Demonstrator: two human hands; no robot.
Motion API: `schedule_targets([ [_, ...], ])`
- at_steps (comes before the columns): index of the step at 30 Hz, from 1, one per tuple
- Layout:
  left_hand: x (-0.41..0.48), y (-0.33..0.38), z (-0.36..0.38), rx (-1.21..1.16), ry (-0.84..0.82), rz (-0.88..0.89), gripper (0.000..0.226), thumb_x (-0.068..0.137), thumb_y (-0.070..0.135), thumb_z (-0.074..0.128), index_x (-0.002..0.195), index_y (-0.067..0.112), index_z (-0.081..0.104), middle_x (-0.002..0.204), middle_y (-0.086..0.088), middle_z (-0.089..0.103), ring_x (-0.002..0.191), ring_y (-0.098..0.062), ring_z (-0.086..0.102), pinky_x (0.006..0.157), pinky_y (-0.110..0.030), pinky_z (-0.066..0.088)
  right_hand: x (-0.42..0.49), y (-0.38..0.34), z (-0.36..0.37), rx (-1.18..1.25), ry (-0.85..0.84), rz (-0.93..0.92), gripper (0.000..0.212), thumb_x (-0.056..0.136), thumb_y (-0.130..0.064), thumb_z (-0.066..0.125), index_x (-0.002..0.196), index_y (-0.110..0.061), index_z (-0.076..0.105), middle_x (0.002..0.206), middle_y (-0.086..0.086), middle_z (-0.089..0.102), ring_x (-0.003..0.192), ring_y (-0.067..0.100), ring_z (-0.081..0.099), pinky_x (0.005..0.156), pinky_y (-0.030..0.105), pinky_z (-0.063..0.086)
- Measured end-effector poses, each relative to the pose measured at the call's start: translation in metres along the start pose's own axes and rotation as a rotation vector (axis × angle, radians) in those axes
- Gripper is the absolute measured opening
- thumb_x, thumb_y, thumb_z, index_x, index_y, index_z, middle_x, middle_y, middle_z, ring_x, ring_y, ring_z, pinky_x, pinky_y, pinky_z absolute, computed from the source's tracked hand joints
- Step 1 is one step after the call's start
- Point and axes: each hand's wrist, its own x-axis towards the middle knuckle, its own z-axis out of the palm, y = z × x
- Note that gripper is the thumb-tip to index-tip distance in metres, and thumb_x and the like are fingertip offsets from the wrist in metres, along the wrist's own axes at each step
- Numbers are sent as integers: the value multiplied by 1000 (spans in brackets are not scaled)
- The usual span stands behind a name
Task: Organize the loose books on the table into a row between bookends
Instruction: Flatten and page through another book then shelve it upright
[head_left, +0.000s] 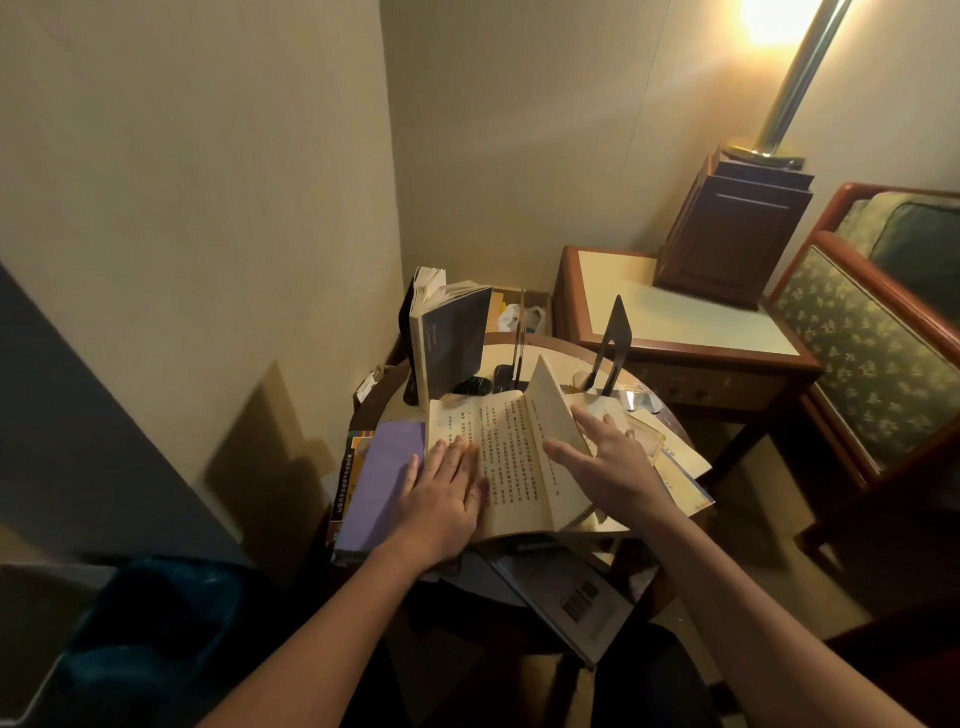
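An open book (511, 457) with printed text lies in the middle of the small round table (550, 345). My left hand (447, 493) presses flat on its left page with straight fingers. My right hand (608, 462) has spread fingers against a raised page, which stands half turned. A dark-covered book (452, 343) stands upright at the back left against a black bookend, whose foot shows at its left (410, 397). Another black bookend (613, 345) stands at the back right, and a thin one (517, 358) stands between them. A purple book (376, 480) lies to the left.
More loose books and papers (675, 462) lie under and right of the open one; a grey book (576, 603) hangs over the table's near edge. A wooden side table (670, 322) with a lamp base (732, 234) stands to the right, an armchair (872, 353) beyond it.
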Motion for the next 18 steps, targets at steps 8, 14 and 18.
schedule_targets([
  [8, 5, -7, -12, -101, -121, 30, 63, 105, 52, 20, 158, 30, -7, 165, 7, -14, 151, -16, -16, 122, -44, -13, 0, -22, 16, 69, -151, -83, 57, 96, -52, 56, 148, -30, 46, 151, -1, 47, 132, 27, 50, 93, 39, 52],
  [14, 3, 0, -36, -622, -99, -260, 57, 106, 51, 20, 156, 25, 30, 161, -2, 29, 151, -28, 16, 123, -48, 14, 3, -16, 37, 55, -101, -137, 37, 99, -7, 49, 132, -22, 59, 145, -1, 51, 119, 14, 48, 95, 30, 47],
  [18, 5, -7, -33, -812, -72, -326, 70, 97, 69, 23, 151, 27, 42, 158, -4, 37, 148, -28, 26, 121, -52, 21, 3, -14, 48, 89, -47, -83, 61, 95, -16, 63, 150, -23, 37, 146, 5, 50, 132, 25, 48, 109, 45, 45],
])
